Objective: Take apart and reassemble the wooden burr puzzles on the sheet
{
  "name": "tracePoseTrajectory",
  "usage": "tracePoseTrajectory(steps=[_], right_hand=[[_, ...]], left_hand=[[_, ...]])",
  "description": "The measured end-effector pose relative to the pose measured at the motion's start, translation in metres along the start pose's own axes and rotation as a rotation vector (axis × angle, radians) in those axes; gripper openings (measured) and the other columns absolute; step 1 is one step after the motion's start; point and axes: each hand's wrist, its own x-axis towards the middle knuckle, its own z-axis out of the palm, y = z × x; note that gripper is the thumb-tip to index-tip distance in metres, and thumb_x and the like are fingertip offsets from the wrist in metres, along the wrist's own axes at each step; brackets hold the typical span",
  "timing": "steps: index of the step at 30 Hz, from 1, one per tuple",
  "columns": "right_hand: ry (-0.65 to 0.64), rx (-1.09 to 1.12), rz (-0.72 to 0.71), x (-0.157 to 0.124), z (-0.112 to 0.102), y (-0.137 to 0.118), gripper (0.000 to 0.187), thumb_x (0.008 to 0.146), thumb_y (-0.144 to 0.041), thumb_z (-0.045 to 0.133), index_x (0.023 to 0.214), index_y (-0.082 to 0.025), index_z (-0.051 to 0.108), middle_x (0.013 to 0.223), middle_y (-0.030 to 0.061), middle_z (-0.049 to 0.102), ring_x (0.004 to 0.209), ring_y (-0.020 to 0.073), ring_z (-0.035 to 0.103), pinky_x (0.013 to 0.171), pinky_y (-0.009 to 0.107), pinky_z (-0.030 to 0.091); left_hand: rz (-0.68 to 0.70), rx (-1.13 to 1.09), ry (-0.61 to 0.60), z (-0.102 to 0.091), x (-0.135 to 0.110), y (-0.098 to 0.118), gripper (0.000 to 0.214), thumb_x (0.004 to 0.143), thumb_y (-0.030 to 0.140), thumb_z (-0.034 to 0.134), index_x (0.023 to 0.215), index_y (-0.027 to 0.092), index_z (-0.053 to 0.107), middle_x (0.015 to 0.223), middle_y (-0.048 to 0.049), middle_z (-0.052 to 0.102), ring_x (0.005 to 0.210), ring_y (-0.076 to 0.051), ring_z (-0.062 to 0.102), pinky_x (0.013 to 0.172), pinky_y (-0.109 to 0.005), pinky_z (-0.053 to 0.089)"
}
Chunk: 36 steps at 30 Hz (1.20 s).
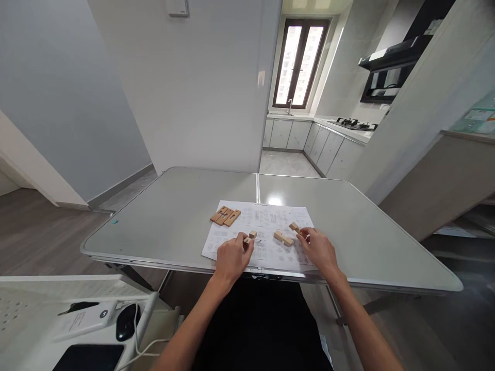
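A printed instruction sheet lies on the grey folding table. My left hand rests on the sheet's near left part, its fingers closed on a small wooden block. My right hand is at the sheet's right side and pinches another wooden piece. A loose wooden piece lies between my hands. Several wooden pieces sit side by side on the sheet's far left corner.
A white side surface at the lower left carries a white box, a black mouse, a cable and a dark phone. Beyond the table stand a white wall and a kitchen with counters.
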Motion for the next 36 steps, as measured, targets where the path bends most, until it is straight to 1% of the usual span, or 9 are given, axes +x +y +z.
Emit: tracePoseTrajectory(steps=[4, 8, 11, 14, 17, 19, 27, 33, 36], right_hand=[[-0.026, 0.003, 0.023, 0.003, 0.010, 0.005, 0.024, 0.096, -0.036, 0.057, 0.102, -0.020, 0.074, 0.105, 0.0103, 0.073, 0.084, 0.0232, 0.068, 0.064, 0.032, 0.043], [-0.096, 0.096, -0.015, 0.000, 0.016, -0.006, 0.027, 0.096, -0.037, 0.058, 0.105, -0.020, 0.076, 0.107, 0.0118, 0.074, 0.089, 0.0247, 0.070, 0.072, 0.034, 0.049], [-0.207, 0.244, -0.105, -0.001, 0.014, -0.017, 0.032, 0.098, -0.041, 0.058, 0.114, -0.020, 0.076, 0.108, 0.0105, 0.077, 0.091, 0.0238, 0.072, 0.080, 0.034, 0.054], [-0.286, 0.379, -0.162, -0.001, 0.008, -0.022, 0.037, 0.100, -0.045, 0.054, 0.120, -0.022, 0.075, 0.109, 0.0084, 0.080, 0.092, 0.0227, 0.074, 0.081, 0.034, 0.057], [-0.288, 0.454, -0.155, -0.001, 0.007, -0.018, 0.039, 0.100, -0.047, 0.051, 0.116, -0.021, 0.074, 0.096, 0.0067, 0.081, 0.085, 0.0223, 0.074, 0.079, 0.034, 0.057], [-0.268, 0.491, -0.141, -0.001, 0.009, -0.013, 0.041, 0.099, -0.049, 0.050, 0.113, -0.019, 0.073, 0.091, 0.0066, 0.080, 0.080, 0.0216, 0.073, 0.078, 0.035, 0.056], [-0.220, 0.585, -0.133, -0.001, 0.020, -0.007, 0.045, 0.097, -0.057, 0.051, 0.104, -0.017, 0.071, 0.086, 0.0065, 0.076, 0.072, 0.0194, 0.067, 0.073, 0.033, 0.052], [-0.206, 0.615, -0.129, 0.001, 0.025, -0.001, 0.044, 0.096, -0.061, 0.053, 0.100, -0.021, 0.071, 0.083, 0.0054, 0.076, 0.069, 0.0200, 0.065, 0.069, 0.032, 0.050], [-0.204, 0.626, -0.130, 0.001, 0.026, 0.000, 0.043, 0.096, -0.062, 0.054, 0.100, -0.022, 0.071, 0.084, 0.0052, 0.076, 0.069, 0.0206, 0.065, 0.068, 0.033, 0.050]], left_hand=[[0.017, 0.171, -0.088, 0.003, 0.015, 0.000, 0.030, 0.104, 0.044, 0.046, 0.104, 0.019, 0.064, 0.082, -0.0116, 0.073, 0.077, -0.029, 0.068, 0.069, -0.033, 0.040], [0.080, 0.157, -0.158, 0.004, 0.018, -0.001, 0.028, 0.099, 0.047, 0.057, 0.109, 0.021, 0.064, 0.085, -0.0093, 0.073, 0.082, -0.029, 0.070, 0.071, -0.033, 0.043], [0.167, 0.081, -0.227, 0.002, 0.016, -0.004, 0.053, 0.090, 0.050, 0.069, 0.132, 0.021, 0.055, 0.093, -0.0082, 0.072, 0.090, -0.032, 0.070, 0.076, -0.036, 0.047], [0.209, -0.006, -0.229, 0.001, 0.016, -0.009, 0.079, 0.082, 0.053, 0.077, 0.146, 0.022, 0.041, 0.115, -0.0117, 0.067, 0.103, -0.035, 0.069, 0.084, -0.042, 0.052], [0.222, 0.017, -0.200, 0.002, 0.021, -0.010, 0.089, 0.077, 0.057, 0.080, 0.147, 0.023, 0.039, 0.146, -0.0180, 0.050, 0.110, -0.037, 0.068, 0.084, -0.046, 0.055], [0.257, 0.043, -0.229, 0.005, 0.029, -0.007, 0.094, 0.075, 0.062, 0.081, 0.150, 0.024, 0.039, 0.154, -0.0188, 0.043, 0.108, -0.036, 0.069, 0.084, -0.047, 0.055], [0.394, 0.133, -0.326, 0.025, 0.068, 0.018, 0.105, 0.072, 0.078, 0.075, 0.154, 0.021, 0.043, 0.152, -0.0190, 0.050, 0.105, -0.038, 0.071, 0.086, -0.045, 0.053], [0.474, 0.146, -0.382, 0.042, 0.087, 0.022, 0.078, 0.078, 0.079, 0.068, 0.132, 0.023, 0.064, 0.135, -0.0112, 0.062, 0.094, -0.030, 0.073, 0.078, -0.039, 0.054], [0.466, 0.130, -0.375, 0.047, 0.091, 0.020, 0.071, 0.079, 0.076, 0.069, 0.126, 0.023, 0.066, 0.127, -0.0097, 0.065, 0.094, -0.028, 0.072, 0.077, -0.037, 0.054]])
